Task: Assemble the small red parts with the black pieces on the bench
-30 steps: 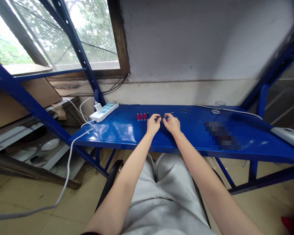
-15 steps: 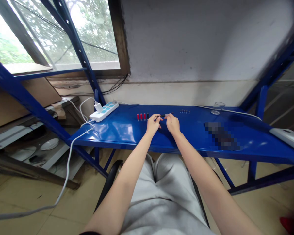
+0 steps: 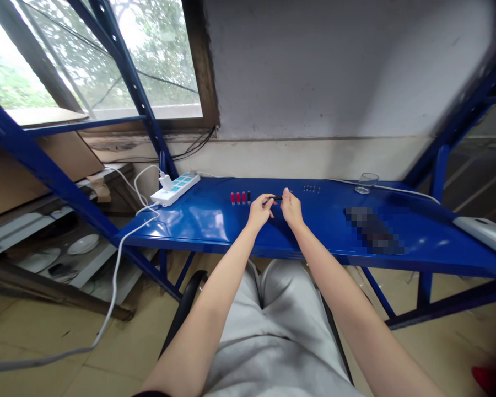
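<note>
Both my hands meet over the middle of the blue metal table. My left hand and my right hand each pinch one end of a thin dark rod-like piece held between them just above the tabletop. Left of my hands stands a short row of small red caps with one black one. Right of them lies a cluster of tiny dark parts.
A white power strip with a plugged charger and a white cable sits at the table's left back corner. A clear glass stands at the back right, a white object at the far right edge. Blue shelf posts flank the table.
My right hand has drawn slightly left and back, its fingers closing more tightly on the dark piece. The left hand has barely moved.
</note>
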{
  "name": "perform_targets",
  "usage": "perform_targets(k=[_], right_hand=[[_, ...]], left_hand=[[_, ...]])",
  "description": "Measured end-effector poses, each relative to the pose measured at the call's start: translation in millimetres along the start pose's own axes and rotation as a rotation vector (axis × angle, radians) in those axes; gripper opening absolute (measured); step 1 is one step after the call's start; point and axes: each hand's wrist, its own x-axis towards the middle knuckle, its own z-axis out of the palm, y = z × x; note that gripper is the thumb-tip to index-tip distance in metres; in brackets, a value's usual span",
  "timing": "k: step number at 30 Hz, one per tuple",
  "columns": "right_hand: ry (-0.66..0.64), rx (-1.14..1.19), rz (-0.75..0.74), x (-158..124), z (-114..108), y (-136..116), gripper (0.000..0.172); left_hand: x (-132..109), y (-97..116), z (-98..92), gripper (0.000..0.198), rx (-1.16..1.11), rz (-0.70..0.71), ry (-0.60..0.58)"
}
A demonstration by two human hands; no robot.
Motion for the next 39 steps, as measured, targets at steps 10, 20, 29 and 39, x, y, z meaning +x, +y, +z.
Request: perform_targets(k=[10, 20, 29, 39], right_hand=[[-0.005, -0.153, -0.079, -1.5, -2.5, -6.6, 0.054], [-0.048, -0.135, -0.111, -4.2, -1.7, -11.2, 0.055], [-0.070, -0.124, -0.139, -6.1, -1.3, -10.9, 0.054], [-0.081, -0.147, -0.159, -7.2, -2.8, -13.2, 0.051]], left_hand=[[-3.0, 4.1, -0.4, 0.016, 0.045, 0.004, 0.026], [-4.5, 6.1, -0.7, 0.035, 0.106, -0.013, 0.080], [-4.2, 10.1, -0.5, 0.045, 0.037, -0.091, 0.154], [-0.7, 6.9, -3.2, 0.047, -0.109, -0.193, 0.164]])
